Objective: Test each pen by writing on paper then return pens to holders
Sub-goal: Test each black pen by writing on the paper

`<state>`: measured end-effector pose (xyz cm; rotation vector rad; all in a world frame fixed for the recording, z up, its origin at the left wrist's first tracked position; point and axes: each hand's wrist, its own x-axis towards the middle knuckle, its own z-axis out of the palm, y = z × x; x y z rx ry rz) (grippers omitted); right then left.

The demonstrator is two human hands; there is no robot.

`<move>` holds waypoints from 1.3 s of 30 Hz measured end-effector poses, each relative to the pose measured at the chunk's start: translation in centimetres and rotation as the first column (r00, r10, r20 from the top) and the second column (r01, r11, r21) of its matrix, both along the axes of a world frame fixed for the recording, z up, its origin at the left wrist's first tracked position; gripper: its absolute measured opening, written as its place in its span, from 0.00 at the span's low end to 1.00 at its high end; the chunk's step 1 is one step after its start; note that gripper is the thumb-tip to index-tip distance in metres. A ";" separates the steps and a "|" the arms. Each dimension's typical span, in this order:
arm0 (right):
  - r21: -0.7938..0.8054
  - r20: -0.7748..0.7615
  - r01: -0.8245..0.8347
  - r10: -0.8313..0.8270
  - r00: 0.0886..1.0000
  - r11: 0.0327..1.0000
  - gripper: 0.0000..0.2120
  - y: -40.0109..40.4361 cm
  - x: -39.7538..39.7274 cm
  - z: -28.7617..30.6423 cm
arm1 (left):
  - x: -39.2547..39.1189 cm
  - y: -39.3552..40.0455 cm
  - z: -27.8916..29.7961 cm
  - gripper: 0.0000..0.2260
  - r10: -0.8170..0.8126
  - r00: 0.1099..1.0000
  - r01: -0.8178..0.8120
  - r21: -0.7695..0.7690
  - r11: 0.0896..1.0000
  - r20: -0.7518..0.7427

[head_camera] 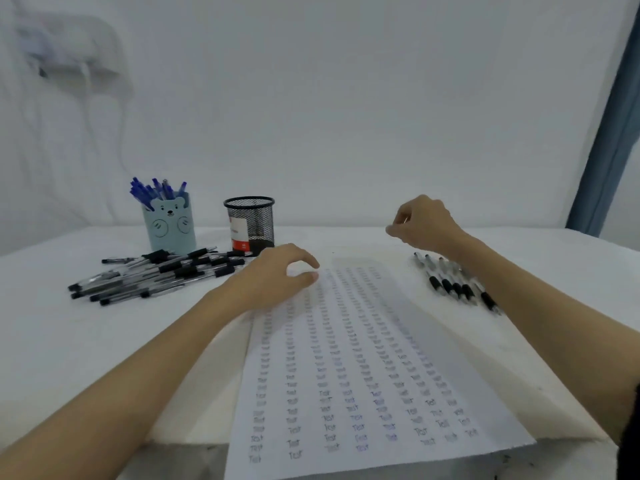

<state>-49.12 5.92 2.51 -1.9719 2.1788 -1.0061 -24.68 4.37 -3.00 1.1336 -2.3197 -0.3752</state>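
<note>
Nearest me lies the sheet of paper (363, 375), running away from me down the middle of the white surface (69, 341) and covered in columns of small written test marks, its near edge hanging a little past the surface's front. My left hand (277, 275) rests at the paper's far left corner, its grip released, fingers loosely bent with the fingertips touching the sheet and nothing held. To my right, beside the paper, a short row of clear pens with black grips (453, 285) lies side by side, partly hidden under my right forearm. My right hand (424, 223) hovers above the surface just beyond that row, fingers curled in with thumb and forefinger pinched together; something small shows between them, but I cannot tell what it is. To my left, farther back, a loose heap of black-capped pens (156, 275) sprawls on the surface. Behind the heap stand two holders: a pale blue bear-faced cup (169, 225) full of blue pens (156, 190), and to its right a black mesh cup (250, 225).
</note>
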 end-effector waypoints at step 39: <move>0.048 0.423 -0.567 0.497 0.757 0.822 0.12 -2.8 18.7 -1.5 | 16.1 6.3 -2.3 0.07 0.350 0.935 -0.355 -0.109 0.929 -0.062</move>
